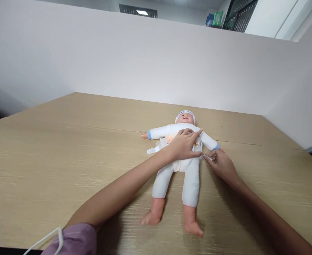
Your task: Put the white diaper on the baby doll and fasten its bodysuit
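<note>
A baby doll (pixel 185 177) in a white suit and white cap lies on its back on the wooden table (pixel 65 152), head away from me and bare feet toward me. My left hand (pixel 184 144) lies flat across the doll's chest, fingers stretched out and pressing on the garment. My right hand (pixel 221 163) sits at the doll's side, by its waist and below its arm. Its fingers are pinched together on the edge of the white garment there. A white tie or strap (pixel 154 150) sticks out from the doll's other side.
White partition walls (pixel 145 63) close in the table at the back and right. A white cord (pixel 46 238) hangs near my purple sleeve (pixel 76 241) at the bottom left. The table's front edge runs along the bottom left.
</note>
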Demonstrator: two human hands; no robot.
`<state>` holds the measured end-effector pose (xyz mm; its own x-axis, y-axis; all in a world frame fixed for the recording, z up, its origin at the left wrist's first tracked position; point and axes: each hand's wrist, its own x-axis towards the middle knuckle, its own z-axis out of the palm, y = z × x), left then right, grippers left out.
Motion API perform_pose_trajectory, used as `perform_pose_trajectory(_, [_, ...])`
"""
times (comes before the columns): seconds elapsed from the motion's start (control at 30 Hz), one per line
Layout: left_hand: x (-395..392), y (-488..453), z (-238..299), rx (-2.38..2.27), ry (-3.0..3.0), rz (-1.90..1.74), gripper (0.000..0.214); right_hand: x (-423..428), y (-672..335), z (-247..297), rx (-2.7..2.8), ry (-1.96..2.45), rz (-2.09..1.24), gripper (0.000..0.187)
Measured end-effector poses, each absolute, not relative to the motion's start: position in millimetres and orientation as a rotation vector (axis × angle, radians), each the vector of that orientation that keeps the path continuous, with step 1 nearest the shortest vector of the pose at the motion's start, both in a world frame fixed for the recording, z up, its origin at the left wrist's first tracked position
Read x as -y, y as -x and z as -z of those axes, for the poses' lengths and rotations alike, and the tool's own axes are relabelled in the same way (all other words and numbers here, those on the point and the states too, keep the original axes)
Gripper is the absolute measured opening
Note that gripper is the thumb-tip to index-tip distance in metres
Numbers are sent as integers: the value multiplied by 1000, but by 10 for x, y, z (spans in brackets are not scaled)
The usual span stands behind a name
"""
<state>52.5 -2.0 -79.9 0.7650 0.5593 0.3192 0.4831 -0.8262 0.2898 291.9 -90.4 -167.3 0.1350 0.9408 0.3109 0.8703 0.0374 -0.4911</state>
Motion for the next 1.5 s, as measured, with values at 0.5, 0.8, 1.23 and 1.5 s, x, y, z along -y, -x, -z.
perform_pose_trajectory(0.5, [89, -507, 765, -945, -2711, -676, 96, 919, -2881, 1486, 1638, 2113, -174, 50])
perform_pose_trajectory(0.8, [90, -509, 794, -985, -2706, -702, 96, 873, -2943, 1492, 1704, 2022, -447, 59])
perform_pose_trajectory(1.23, [85, -501, 785, -942, -2639, -673, 98, 221, -2450, 890, 1711, 1528, -803, 50])
perform_pose_trajectory(1.5, [-153, -211, 628, -583, -2260, -493, 118, 384, -2185, 1186, 1573, 1426, -529, 41])
